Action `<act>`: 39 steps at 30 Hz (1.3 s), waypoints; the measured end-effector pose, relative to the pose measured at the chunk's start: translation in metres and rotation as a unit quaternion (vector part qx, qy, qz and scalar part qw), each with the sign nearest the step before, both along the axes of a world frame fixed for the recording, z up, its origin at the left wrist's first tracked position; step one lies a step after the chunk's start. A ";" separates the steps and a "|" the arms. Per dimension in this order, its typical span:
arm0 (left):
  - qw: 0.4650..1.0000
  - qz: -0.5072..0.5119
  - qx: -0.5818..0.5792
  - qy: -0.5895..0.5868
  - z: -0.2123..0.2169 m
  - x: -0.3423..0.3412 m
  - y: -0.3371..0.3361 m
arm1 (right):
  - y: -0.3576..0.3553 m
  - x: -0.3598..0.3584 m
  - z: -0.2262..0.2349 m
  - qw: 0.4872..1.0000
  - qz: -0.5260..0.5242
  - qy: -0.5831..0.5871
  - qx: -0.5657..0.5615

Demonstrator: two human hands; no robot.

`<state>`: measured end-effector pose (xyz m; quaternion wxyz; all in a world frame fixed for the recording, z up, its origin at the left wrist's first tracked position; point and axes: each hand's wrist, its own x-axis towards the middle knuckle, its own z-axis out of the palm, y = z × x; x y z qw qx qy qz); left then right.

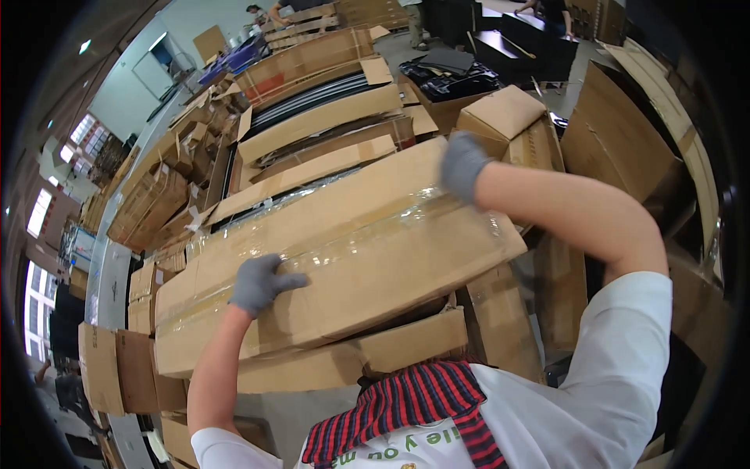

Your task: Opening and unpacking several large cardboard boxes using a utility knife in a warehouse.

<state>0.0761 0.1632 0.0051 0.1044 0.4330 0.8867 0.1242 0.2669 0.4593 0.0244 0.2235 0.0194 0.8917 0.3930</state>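
Observation:
A long, flat cardboard box (pixel 391 273) lies slantwise in front of me, with shiny clear tape (pixel 348 241) running along its top seam. My left hand (pixel 264 285), in a grey glove, rests on the near left part of the lid, fingers stretched and thumb spread. Over the box's right end is my right hand (pixel 464 168), also gloved in grey. It is curled closed and blurred by motion; whatever it may hold is hidden.
Beyond the box, open cartons (pixel 320 121) hold long dark strips. Cardboard boxes (pixel 148 207) crowd the left, beside a long grey rail (pixel 116 285). Another carton (pixel 414 341) sits below the box's near edge. Tall cardboard (pixel 625 133) stands at right. People work at the back.

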 end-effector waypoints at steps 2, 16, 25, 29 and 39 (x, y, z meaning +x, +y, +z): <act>0.999 0.020 0.026 -0.003 -0.001 -0.020 -0.023 | 0.053 0.038 -0.014 0.980 -0.197 0.006 -0.005; 0.915 0.212 0.258 0.227 0.131 -0.155 -0.055 | 0.093 0.200 -0.079 0.704 -0.212 0.458 -0.499; 0.827 0.193 0.398 0.347 0.128 -0.118 -0.030 | 0.089 0.186 -0.098 0.577 -0.292 0.487 -0.587; 0.811 0.130 0.380 0.424 0.095 -0.115 -0.013 | 0.084 0.148 -0.051 0.418 -0.284 0.583 -0.636; 0.920 -0.035 0.213 0.328 -0.045 -0.098 -0.022 | 0.067 0.047 -0.076 0.244 -0.200 0.566 -0.762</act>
